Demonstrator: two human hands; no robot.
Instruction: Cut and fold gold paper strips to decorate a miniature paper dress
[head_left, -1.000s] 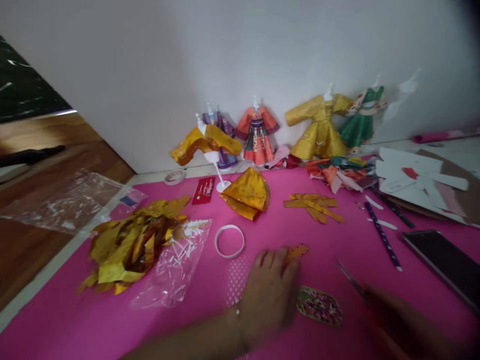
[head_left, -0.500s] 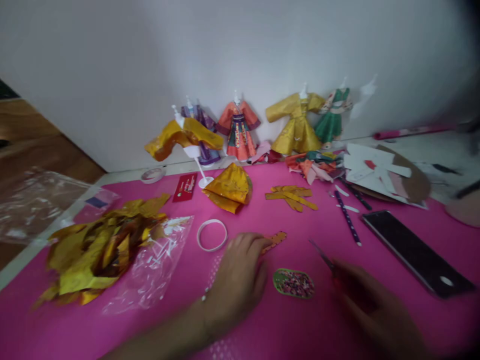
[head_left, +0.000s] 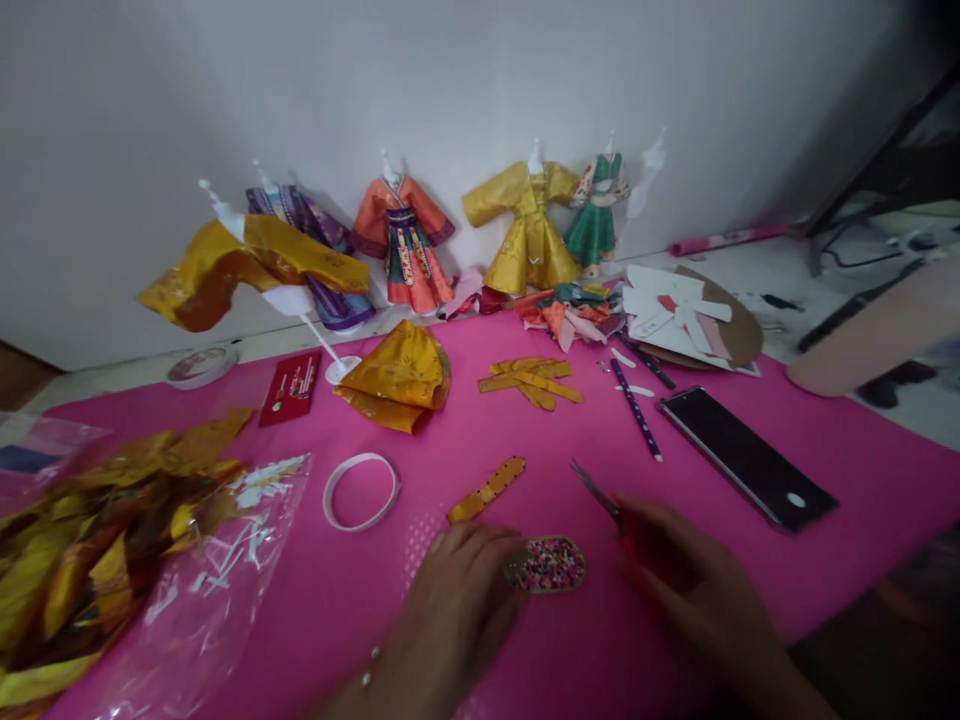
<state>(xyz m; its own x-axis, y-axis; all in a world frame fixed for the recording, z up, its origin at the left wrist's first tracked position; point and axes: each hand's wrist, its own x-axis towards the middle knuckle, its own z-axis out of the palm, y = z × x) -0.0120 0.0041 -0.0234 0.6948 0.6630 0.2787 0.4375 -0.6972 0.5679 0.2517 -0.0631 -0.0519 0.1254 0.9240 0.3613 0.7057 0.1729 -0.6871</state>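
My right hand [head_left: 697, 580] is closed around the red handles of small scissors [head_left: 596, 490], whose blades point up and left above the pink table. My left hand [head_left: 457, 600] is low in the middle, its fingers bent together and their tips hidden. Those fingers cover the left end of an oval dish [head_left: 556, 563] of mixed small beads. Whatever they may pinch does not show. Just beyond the left hand lies a gold fabric strip [head_left: 491, 488] with small dark beads along its edges. Several plain gold strips [head_left: 532, 380] lie farther back.
Small dressed mannequins [head_left: 403, 240] line the wall. A gold sleeved top [head_left: 270, 250] hangs on a stand, beside a folded gold piece [head_left: 397, 375]. A tape roll [head_left: 361, 492], fabric scraps [head_left: 112, 530], a phone [head_left: 750, 460], and a dotted pen [head_left: 636, 410] lie around.
My left hand has drawn back from the beaded gold strip to the bead dish, so more of the strip shows. My right hand still holds the scissors. The camera view has shifted.
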